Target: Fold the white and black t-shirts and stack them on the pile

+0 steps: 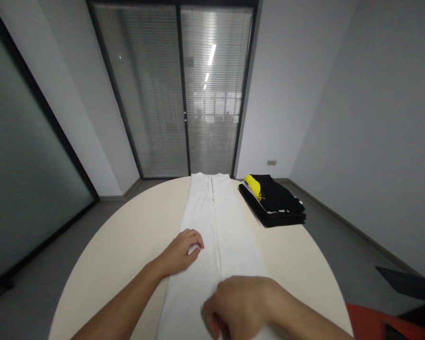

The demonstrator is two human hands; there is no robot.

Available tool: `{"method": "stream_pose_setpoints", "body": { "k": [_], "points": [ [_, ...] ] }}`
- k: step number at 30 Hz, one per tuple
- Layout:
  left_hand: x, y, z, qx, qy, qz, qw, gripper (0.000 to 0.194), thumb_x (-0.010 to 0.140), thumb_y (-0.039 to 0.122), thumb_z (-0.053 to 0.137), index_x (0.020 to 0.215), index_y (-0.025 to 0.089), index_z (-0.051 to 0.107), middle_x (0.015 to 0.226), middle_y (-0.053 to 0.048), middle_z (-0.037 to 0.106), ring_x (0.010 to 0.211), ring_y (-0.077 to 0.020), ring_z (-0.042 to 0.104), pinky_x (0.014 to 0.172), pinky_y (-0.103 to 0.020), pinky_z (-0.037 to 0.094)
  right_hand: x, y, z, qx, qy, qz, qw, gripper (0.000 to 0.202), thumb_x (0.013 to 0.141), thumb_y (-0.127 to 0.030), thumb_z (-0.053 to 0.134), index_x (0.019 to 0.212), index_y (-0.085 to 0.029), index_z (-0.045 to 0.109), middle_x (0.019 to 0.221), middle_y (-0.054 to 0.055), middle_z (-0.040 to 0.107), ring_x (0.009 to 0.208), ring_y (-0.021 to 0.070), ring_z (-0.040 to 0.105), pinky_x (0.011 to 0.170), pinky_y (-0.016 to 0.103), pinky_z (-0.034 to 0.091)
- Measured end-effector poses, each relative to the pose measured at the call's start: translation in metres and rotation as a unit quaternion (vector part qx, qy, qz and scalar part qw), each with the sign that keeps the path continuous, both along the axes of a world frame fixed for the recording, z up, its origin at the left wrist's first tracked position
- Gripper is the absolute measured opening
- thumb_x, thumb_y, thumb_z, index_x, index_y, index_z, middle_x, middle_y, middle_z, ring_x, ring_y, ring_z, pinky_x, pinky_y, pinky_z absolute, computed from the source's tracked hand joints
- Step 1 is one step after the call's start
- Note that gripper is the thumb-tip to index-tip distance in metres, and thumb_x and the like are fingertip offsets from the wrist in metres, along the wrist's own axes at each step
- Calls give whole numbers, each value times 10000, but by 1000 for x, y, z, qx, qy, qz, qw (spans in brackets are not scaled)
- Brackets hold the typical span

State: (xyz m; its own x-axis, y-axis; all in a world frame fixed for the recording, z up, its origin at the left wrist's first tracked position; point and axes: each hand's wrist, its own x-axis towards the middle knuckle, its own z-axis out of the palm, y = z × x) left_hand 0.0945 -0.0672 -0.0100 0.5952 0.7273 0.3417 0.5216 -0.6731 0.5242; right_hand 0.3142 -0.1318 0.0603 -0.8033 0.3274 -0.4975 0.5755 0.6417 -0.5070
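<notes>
A white cloth garment lies lengthwise on the round table, its two sides folded in so that their edges meet along a middle seam. My left hand rests on the garment left of that seam, fingers loosely bent, with a gap between thumb and forefinger and nothing held. Closer to me, my right hand is over the near part of the garment, its fingers curled down and slightly blurred. What lies inside those fingers is hidden. The garment's near end runs out of view at the bottom.
A stack of folded black clothes, the top one with a yellow print, sits at the right edge of the pale round table. A red and black chair stands at lower right. Glass doors with blinds are beyond the table.
</notes>
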Motion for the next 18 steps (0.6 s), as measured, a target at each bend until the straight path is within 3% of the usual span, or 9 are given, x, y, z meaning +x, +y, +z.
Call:
{"method": "stream_pose_setpoints", "body": {
  "k": [3,9,14,18],
  "points": [
    [1,1,-2,-14,-30,-1,999,137,904,137,514,932,205,629,978,-47,657,968,-191,584,909,-344,457,-6,-11,-2,57,-35,25,997,295,709,-227,708,997,-290,720,702,-51,662,556,141,522,528,229,337],
    [1,0,1,-55,-48,0,997,152,945,284,549,943,197,673,1032,-69,692,1012,-208,592,944,-348,449,-7,-7,-5,60,-33,26,997,183,682,-240,715,864,-260,701,654,-62,585,510,115,440,509,227,316],
    [-7,0,7,-164,-139,-15,977,537,1041,516,307,917,183,710,1021,-89,720,1024,-229,625,994,-369,443,12,19,-6,-20,92,-79,992,238,612,-271,782,790,-222,632,665,-88,558,546,84,453,528,206,320],
    [-15,-2,8,-211,-210,-60,953,684,1025,624,224,1010,157,724,1048,-111,725,1052,-261,634,1037,-393,419,37,50,-15,-66,236,-215,945,175,673,-228,701,811,-187,602,681,-69,536,614,92,467,566,208,333]
  ]
}}
